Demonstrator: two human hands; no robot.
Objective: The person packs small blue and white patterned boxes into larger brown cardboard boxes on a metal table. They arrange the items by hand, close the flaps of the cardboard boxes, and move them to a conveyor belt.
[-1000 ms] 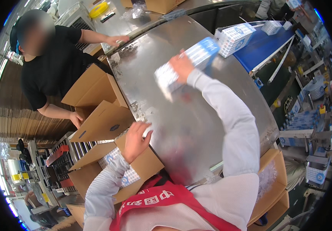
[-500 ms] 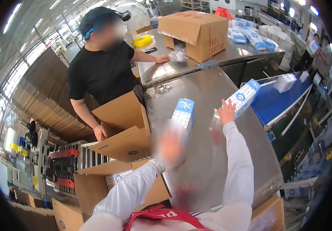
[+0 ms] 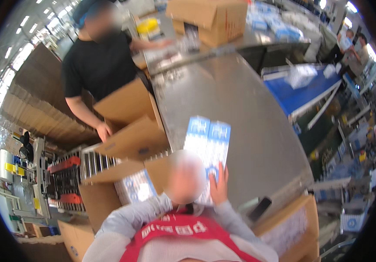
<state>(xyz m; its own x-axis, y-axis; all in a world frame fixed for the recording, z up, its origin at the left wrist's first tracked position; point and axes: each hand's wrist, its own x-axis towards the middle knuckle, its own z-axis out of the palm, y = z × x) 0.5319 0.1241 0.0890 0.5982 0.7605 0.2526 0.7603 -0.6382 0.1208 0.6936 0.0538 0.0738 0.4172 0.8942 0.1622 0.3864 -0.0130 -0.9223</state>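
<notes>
Two long blue-and-white packs lie side by side in front of me, the left pack and the right pack. My right hand grips the near part of the right pack, its fingers along the outer side. At the near end of the left pack is my left hand, its fingers smeared by a blur, so its grip does not show. Just left of it stands an open cardboard carton, with similar blue-and-white packs inside.
A steel table spans the middle, with a blue conveyor belt carrying white packs beyond it. Across the table, a person in black has a hand by another open carton. A roller track runs behind my carton.
My right hand has drawn its pack from beside the conveyor toward me, and it now lies against the left pack. Both hands are closer together and nearer my body. The view has shifted.
</notes>
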